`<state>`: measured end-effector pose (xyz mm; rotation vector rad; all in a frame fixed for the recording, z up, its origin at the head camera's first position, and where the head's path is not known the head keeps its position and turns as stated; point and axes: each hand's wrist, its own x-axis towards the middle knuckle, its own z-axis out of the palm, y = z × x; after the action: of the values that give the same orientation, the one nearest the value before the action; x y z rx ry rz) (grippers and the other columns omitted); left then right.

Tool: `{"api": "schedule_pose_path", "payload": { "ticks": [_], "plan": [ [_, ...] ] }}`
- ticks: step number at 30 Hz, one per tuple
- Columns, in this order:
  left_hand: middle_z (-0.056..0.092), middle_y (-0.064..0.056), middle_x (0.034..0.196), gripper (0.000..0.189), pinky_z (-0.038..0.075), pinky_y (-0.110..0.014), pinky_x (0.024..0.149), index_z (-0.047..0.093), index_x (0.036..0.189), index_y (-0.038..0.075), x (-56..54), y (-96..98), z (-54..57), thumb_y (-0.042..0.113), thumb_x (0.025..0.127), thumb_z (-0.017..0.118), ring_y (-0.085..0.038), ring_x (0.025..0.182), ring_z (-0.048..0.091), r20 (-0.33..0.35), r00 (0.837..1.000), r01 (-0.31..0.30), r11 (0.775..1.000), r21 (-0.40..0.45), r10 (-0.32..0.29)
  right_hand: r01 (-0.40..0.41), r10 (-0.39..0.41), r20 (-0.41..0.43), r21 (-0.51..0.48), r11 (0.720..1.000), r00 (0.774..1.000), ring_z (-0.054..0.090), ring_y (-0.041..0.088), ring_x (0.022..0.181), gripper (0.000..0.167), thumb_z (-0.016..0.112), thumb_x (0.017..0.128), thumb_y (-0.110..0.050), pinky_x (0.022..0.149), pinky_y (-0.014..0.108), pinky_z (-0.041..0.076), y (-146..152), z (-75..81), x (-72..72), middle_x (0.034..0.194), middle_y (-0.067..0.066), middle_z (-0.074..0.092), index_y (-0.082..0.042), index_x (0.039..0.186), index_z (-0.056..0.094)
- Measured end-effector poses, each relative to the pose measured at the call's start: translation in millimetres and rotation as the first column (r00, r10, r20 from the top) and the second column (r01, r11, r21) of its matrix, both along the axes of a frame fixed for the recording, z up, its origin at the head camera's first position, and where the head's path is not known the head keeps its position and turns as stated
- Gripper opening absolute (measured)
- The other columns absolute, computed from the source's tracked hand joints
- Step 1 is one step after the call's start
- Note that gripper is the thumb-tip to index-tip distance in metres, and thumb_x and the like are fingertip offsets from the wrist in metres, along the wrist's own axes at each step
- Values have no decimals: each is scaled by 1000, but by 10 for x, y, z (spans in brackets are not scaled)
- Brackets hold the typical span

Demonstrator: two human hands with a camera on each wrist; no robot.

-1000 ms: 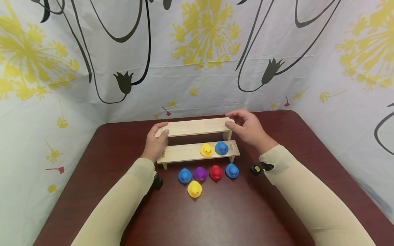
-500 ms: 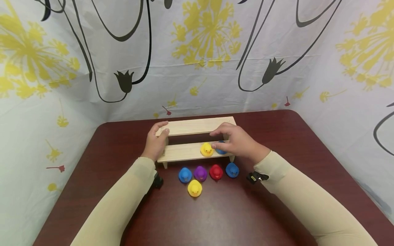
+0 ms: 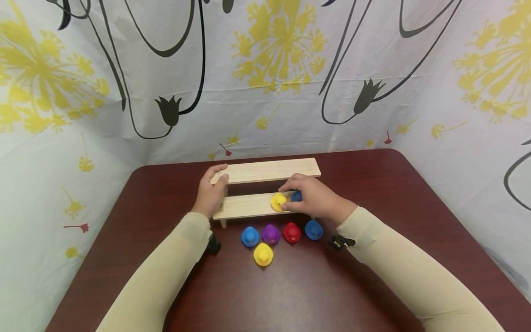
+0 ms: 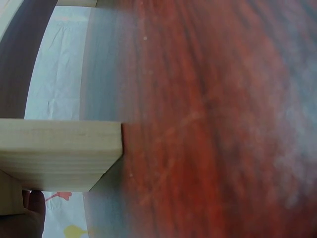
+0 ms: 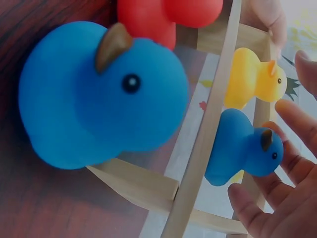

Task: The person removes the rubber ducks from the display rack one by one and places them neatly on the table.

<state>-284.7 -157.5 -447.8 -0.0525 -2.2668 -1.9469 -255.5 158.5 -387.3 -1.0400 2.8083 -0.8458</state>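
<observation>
A two-tier wooden shelf stand [image 3: 244, 206] stands on the table. My left hand [image 3: 209, 191] grips the left end of its upper board [image 3: 265, 170], thumb in front and fingers behind. On the lower board sit a yellow rubber duck [image 3: 277, 201] and, to its right, a blue rubber duck [image 3: 296, 196], partly covered by my right hand [image 3: 315, 196]. That hand's thumb and forefinger reach either side of the yellow duck. In the right wrist view its fingers are spread around both ducks, with a gap at the thumb [image 5: 304, 69].
In front of the stand, a blue duck [image 3: 250, 236], a purple duck [image 3: 271, 234], a red duck [image 3: 292, 233] and another blue duck [image 3: 313, 229] form a row. Nearer lies a yellow duck [image 3: 263, 254]. Patterned white cloth [image 3: 257, 115] surrounds the dark red table [image 3: 298, 295].
My right hand has left the upper board's right end and moved down and left to the ducks on the lower board. My left hand keeps its grip in place.
</observation>
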Motion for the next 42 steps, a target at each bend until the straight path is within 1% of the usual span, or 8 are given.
{"api": "schedule_pose_path", "payload": {
  "ticks": [5,10,13,16,22,30,35,42],
  "plan": [
    [45,-7,161,36,27,-47,127,60,145,18,36,31,54,22,109,56,-26,151,38,13,1000,8,1000,18,-9,7,-6,-15,47,999,1000,63,20,101,42,86,90,-35,93,39,54,-24,-29,2,118,3,68,-14,124,76],
    [45,-11,161,36,27,-47,127,59,144,13,146,75,221,19,109,56,-27,151,38,18,1000,15,1000,17,-16,13,-12,-22,60,998,1000,63,20,101,41,86,90,-35,92,40,54,-33,-39,4,118,2,68,-14,123,76],
    [46,-11,160,36,27,-47,127,59,144,12,188,90,279,18,108,57,-28,151,39,14,1000,19,1000,15,-19,15,-13,-23,67,998,1000,63,20,100,41,86,89,-35,90,39,54,-34,-44,5,118,1,68,-14,123,77],
    [46,-12,160,36,27,-47,127,60,144,11,201,97,286,18,108,57,-28,150,39,5,1000,19,1000,17,-19,20,-18,-22,74,997,1000,63,20,99,42,86,89,-35,88,37,54,-36,-56,1,118,1,69,-13,123,77],
    [46,-11,160,35,27,-49,127,60,143,13,199,101,256,20,109,57,-29,151,38,-4,1000,20,1000,11,-20,25,-23,-31,81,996,999,64,21,97,39,87,89,-34,84,36,53,-45,-65,4,116,1,69,-12,120,77],
    [46,-11,161,35,26,-48,127,60,143,13,196,93,252,19,109,57,-28,151,38,-3,1000,15,1000,11,-15,31,-25,-72,78,996,997,64,18,101,34,88,88,-29,92,38,56,-62,-28,20,114,1,70,-11,115,77],
    [47,-11,160,35,26,-47,127,61,143,11,194,89,258,18,108,57,-28,150,39,-11,1000,11,1000,22,-11,18,-14,-90,44,999,996,65,20,100,33,88,86,-26,92,37,57,-54,3,19,112,1,70,-10,113,77],
    [47,-12,160,35,27,-48,127,60,143,11,214,82,286,18,108,57,-29,150,39,-3,1000,5,1000,12,-5,-17,14,-104,-31,999,995,66,27,101,32,89,84,-25,94,43,58,-10,61,34,110,0,70,-10,110,77]
  ]
}}
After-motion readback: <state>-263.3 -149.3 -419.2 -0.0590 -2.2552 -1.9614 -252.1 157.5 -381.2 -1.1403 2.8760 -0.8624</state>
